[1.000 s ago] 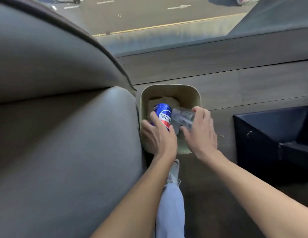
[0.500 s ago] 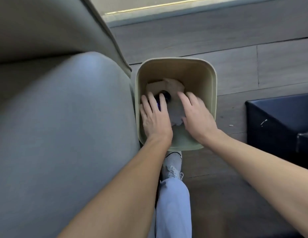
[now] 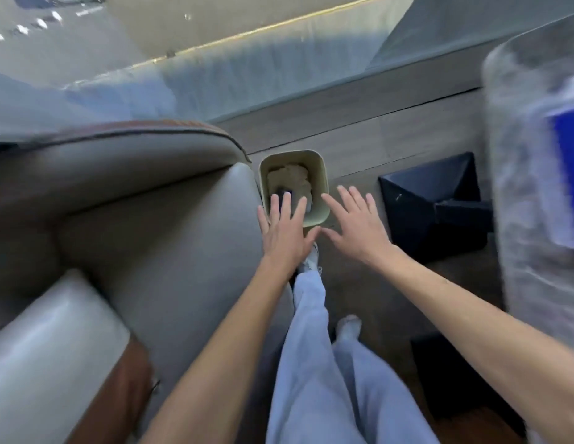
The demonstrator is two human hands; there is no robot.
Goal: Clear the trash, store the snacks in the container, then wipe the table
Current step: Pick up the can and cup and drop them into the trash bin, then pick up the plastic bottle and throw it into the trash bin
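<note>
A beige trash bin [image 3: 322, 184] stands on the wooden floor beside the sofa arm. Crumpled paper [image 3: 290, 176] lies inside it, and the dark end of a can [image 3: 283, 193] shows just past my fingertips. My left hand [image 3: 284, 233] hovers over the bin's near edge, fingers spread, holding nothing. My right hand [image 3: 356, 224] is to the right of the bin, above the floor, also spread and empty. The clear plastic item dropped earlier is hidden or too blurred to make out.
A grey leather sofa [image 3: 135, 238] fills the left side. The dark table base [image 3: 436, 200] sits right of the bin. A blurred marbled tabletop [image 3: 532, 161] with a blue item [image 3: 570, 174] is at the right edge. My legs [image 3: 317, 363] stand below.
Both hands let go of the blue can and the clear plastic item into the bin, then pulled back out with fingers spread. The view has risen and widened.
</note>
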